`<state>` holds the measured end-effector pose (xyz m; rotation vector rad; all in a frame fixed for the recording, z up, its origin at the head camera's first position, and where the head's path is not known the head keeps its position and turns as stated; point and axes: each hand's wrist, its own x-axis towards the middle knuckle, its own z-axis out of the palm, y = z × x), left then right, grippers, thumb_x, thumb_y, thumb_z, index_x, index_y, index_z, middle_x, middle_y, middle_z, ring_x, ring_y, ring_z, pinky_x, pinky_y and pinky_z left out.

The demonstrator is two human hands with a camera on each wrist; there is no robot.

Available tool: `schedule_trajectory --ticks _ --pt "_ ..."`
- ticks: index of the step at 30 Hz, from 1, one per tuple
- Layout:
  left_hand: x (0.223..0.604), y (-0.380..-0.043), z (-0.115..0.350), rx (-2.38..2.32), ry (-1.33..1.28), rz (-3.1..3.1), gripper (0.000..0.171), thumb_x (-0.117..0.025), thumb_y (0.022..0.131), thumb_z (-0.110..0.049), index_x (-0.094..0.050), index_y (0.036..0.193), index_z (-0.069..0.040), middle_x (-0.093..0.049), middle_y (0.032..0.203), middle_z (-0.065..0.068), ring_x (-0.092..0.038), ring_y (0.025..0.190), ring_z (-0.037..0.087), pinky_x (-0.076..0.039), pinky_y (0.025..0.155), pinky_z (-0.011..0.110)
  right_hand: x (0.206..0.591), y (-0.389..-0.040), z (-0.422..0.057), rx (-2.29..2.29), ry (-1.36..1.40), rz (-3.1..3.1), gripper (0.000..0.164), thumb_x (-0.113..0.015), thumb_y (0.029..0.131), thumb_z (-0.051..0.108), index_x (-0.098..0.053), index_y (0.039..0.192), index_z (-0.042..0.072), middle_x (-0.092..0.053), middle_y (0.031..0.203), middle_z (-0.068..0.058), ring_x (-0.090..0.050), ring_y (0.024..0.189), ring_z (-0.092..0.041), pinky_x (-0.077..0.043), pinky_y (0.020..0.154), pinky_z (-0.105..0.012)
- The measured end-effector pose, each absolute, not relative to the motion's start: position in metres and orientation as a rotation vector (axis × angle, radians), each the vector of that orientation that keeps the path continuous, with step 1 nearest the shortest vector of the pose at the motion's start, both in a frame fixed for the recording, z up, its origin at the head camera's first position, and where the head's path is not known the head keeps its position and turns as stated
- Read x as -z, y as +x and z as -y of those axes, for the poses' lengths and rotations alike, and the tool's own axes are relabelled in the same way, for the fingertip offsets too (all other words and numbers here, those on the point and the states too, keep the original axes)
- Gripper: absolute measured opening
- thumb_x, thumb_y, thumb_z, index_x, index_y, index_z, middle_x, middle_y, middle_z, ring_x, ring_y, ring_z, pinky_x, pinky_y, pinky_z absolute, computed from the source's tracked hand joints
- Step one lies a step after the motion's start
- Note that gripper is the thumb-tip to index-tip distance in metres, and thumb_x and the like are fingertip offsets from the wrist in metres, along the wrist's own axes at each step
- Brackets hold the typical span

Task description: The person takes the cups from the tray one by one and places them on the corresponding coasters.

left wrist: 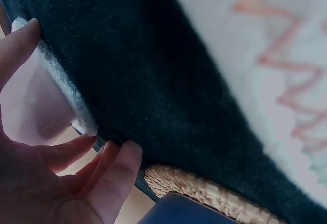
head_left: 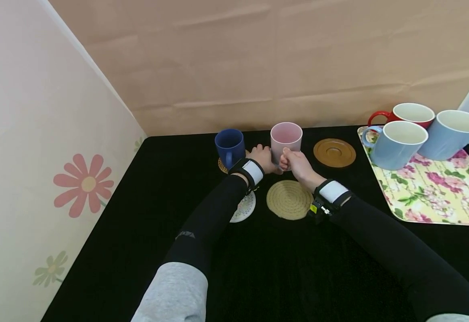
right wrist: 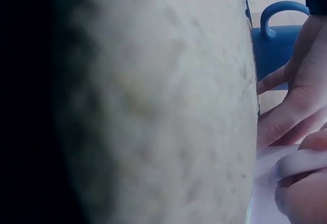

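Note:
A pink mug [head_left: 286, 133] stands near the back edge of the black table, on a pale woven coaster [left wrist: 64, 83] seen in the left wrist view. My right hand [head_left: 297, 166] has its fingers curled at the mug's near side, where the handle is hidden by them. Reaching in from the left, my left hand [head_left: 263, 157] touches the pale coaster's edge, thumb and fingertips spread along it. Just left of that hand, a dark blue mug [head_left: 229, 145] sits on a brown woven coaster [head_left: 221, 166].
In front lie a beige woven coaster [head_left: 289, 200] and a white patterned coaster [head_left: 244, 208], partly under the left arm. A wooden coaster [head_left: 334, 152] lies right of the pink mug. On a floral tray [head_left: 440, 197] stand two light blue mugs and a red mug [head_left: 413, 112].

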<state>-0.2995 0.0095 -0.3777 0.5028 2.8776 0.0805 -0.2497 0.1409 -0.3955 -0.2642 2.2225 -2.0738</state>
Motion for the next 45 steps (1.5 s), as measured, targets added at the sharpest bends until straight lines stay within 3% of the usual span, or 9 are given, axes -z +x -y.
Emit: schedule_trajectory --ticks 9,14,20,24,30,38,41,45 --pt "0.387 -0.307 -0.011 -0.082 0.476 -2.880 0.080 -0.070 0.079 -0.059 -0.050 0.136 -0.007 -0.051 0.128 0.011 -0.049 0.115 0.024 -0.044 0.094 0.036 0.391 -0.245 -0.145 1.961 -0.214 -2.281 0.052 -0.028 0.108 0.029 -0.056 0.074 0.002 -0.057 0.076 -0.002 -0.053 0.084 -0.018 -0.038 0.092 -0.038" --pt "0.386 -0.306 -0.011 -0.071 0.461 -2.877 0.081 -0.069 0.080 -0.060 -0.048 0.138 -0.008 -0.050 0.129 0.011 -0.048 0.117 0.024 -0.044 0.094 0.037 0.387 -0.241 -0.147 1.896 -0.170 -2.293 0.053 -0.030 0.107 0.037 -0.061 0.091 -0.003 -0.061 0.092 -0.009 -0.051 0.101 -0.025 -0.030 0.104 -0.049" --pt "0.388 -0.308 -0.012 -0.100 0.427 -2.865 0.084 -0.072 0.078 -0.059 -0.047 0.140 -0.008 -0.049 0.131 0.010 -0.047 0.118 0.022 -0.044 0.096 0.036 0.388 -0.234 -0.157 1.862 -0.181 -2.351 0.057 -0.030 0.107 0.039 -0.057 0.116 -0.012 -0.055 0.121 -0.025 -0.046 0.120 -0.031 -0.029 0.109 -0.048" --pt "0.391 -0.310 -0.013 -0.100 0.434 -2.874 0.085 -0.073 0.077 -0.059 -0.047 0.139 -0.008 -0.049 0.130 0.010 -0.047 0.118 0.022 -0.044 0.095 0.036 0.388 -0.224 -0.173 1.778 -0.160 -2.419 0.056 -0.030 0.107 0.036 -0.052 0.125 -0.012 -0.052 0.128 -0.027 -0.047 0.120 -0.034 -0.033 0.107 -0.047" --pt "0.392 -0.312 -0.015 -0.095 0.433 -2.870 0.088 -0.072 0.076 -0.061 -0.046 0.140 -0.006 -0.048 0.132 0.011 -0.045 0.120 0.023 -0.044 0.095 0.037 0.383 -0.205 -0.211 1.599 -0.177 -2.498 0.051 -0.031 0.107 0.033 -0.050 0.126 -0.011 -0.052 0.127 -0.028 -0.053 0.112 -0.031 -0.040 0.100 -0.042" --pt "0.391 -0.313 -0.014 -0.129 0.535 -2.856 0.077 -0.073 0.081 -0.050 -0.049 0.137 -0.003 -0.053 0.128 0.011 -0.049 0.117 0.024 -0.041 0.099 0.033 0.372 -0.181 -0.255 1.464 -0.175 -2.564 0.047 -0.031 0.108 0.029 -0.049 0.126 -0.011 -0.050 0.128 -0.028 -0.054 0.092 0.004 -0.044 0.083 -0.015" --pt "0.384 -0.307 -0.010 -0.224 0.596 -2.816 0.073 -0.073 0.084 -0.041 -0.046 0.137 0.002 -0.055 0.127 0.014 -0.051 0.118 0.024 -0.041 0.099 0.031 0.367 -0.172 -0.269 1.371 -0.203 -2.658 0.044 -0.034 0.107 0.027 -0.051 0.126 -0.009 -0.053 0.124 -0.029 -0.054 0.094 0.000 -0.044 0.080 -0.017" --pt "0.373 -0.288 0.004 -0.399 0.688 -2.756 0.075 -0.067 0.091 -0.037 -0.035 0.144 0.006 -0.050 0.136 0.018 -0.048 0.125 0.025 -0.039 0.102 0.030 0.356 -0.163 -0.290 1.199 -0.229 -2.914 0.038 -0.041 0.105 0.024 -0.055 0.122 -0.008 -0.054 0.118 -0.028 -0.052 0.100 -0.023 -0.040 0.076 -0.022"
